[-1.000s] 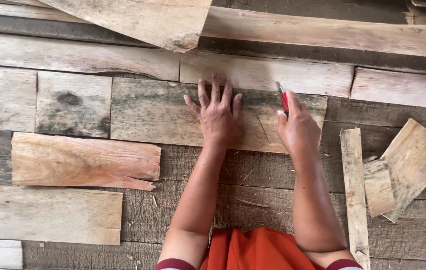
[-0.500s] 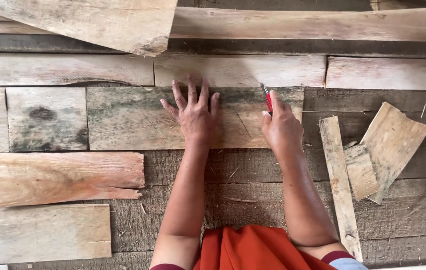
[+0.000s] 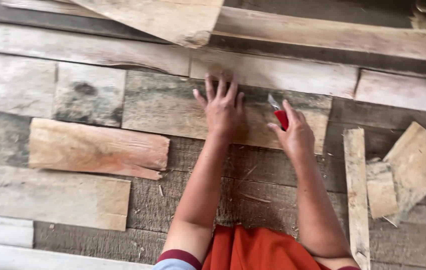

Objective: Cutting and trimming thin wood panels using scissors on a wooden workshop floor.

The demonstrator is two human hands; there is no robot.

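Note:
My left hand (image 3: 222, 106) lies flat with fingers spread on a weathered grey-green board (image 3: 173, 106) in the middle of the view. To its right, my right hand (image 3: 295, 132) grips a small tool with a red handle and metal tip (image 3: 279, 114), its tip resting on the same board near that board's right end. Both forearms reach up from the bottom of the frame over an orange garment (image 3: 258, 249).
Wooden planks cover the surface. A reddish board (image 3: 95, 147) lies to the left, a pale board (image 3: 55, 196) below it. A narrow strip (image 3: 357, 190) and small offcuts (image 3: 415, 165) lie at the right. A large tilted board (image 3: 168, 17) overhangs the top.
The view has shifted a little; both hands stay on the grey-green board, the right hand still holding the red-handled tool against it.

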